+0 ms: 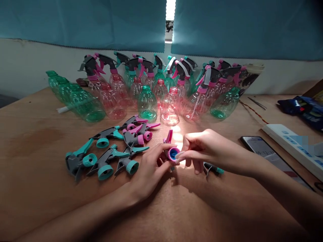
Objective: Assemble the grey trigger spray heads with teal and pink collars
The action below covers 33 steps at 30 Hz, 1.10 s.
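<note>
My left hand (148, 168) grips a pink-collared spray trigger head (171, 151) just above the wooden table (37, 151), its collar turned up toward me. My right hand (204, 148) pinches something thin and pale at that collar; I cannot make out what it is. A teal-tipped piece (214, 168) lies under my right hand. Loose trigger heads, grey with teal collars (101, 161) and grey with pink collars (137, 132), lie to the left of my hands.
Behind my hands stand several clear pink bottles (170, 107) and green bottles (147, 104), many with triggers fitted. More green bottles (80, 104) lie at the left. A phone (267, 154), a white power strip (295, 148) and a dark blue packet (302, 109) sit at the right.
</note>
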Tool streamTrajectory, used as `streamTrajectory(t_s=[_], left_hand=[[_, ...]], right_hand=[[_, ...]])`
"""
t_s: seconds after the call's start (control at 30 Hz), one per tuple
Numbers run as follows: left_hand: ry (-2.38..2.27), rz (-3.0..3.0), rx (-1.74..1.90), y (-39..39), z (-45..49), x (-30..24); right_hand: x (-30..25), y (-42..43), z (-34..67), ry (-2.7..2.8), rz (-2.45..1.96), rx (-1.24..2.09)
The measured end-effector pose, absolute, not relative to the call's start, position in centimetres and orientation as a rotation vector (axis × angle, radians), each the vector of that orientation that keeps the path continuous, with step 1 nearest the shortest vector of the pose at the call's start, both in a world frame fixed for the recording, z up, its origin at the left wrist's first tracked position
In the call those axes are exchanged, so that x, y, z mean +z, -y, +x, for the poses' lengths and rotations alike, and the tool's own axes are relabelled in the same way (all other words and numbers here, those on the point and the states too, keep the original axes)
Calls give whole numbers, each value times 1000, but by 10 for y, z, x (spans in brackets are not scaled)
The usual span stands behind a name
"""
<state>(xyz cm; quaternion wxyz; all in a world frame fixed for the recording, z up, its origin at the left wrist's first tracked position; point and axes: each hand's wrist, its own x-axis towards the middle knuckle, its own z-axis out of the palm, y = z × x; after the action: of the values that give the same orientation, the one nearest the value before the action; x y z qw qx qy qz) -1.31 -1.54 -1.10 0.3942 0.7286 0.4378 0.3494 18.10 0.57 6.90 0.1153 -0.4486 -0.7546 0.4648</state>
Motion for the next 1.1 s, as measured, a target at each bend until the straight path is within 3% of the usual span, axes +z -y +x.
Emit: streamTrajectory(t_s=[0.3, 0.53, 0.77, 1.1], left_hand=[[-1126, 1848, 879, 15, -14, -10], [-1141, 1824, 913, 14, -13, -10], [-1125, 1758, 912, 14, -11, -9], [-1128, 1752, 904, 15, -13, -13]], right_hand=[[73, -27, 174, 2341, -1311, 1404], [77, -30, 182, 2411, -1378, 790], [89, -23, 185, 2505, -1037, 810], [79, -19, 182, 2690, -1071, 735]])
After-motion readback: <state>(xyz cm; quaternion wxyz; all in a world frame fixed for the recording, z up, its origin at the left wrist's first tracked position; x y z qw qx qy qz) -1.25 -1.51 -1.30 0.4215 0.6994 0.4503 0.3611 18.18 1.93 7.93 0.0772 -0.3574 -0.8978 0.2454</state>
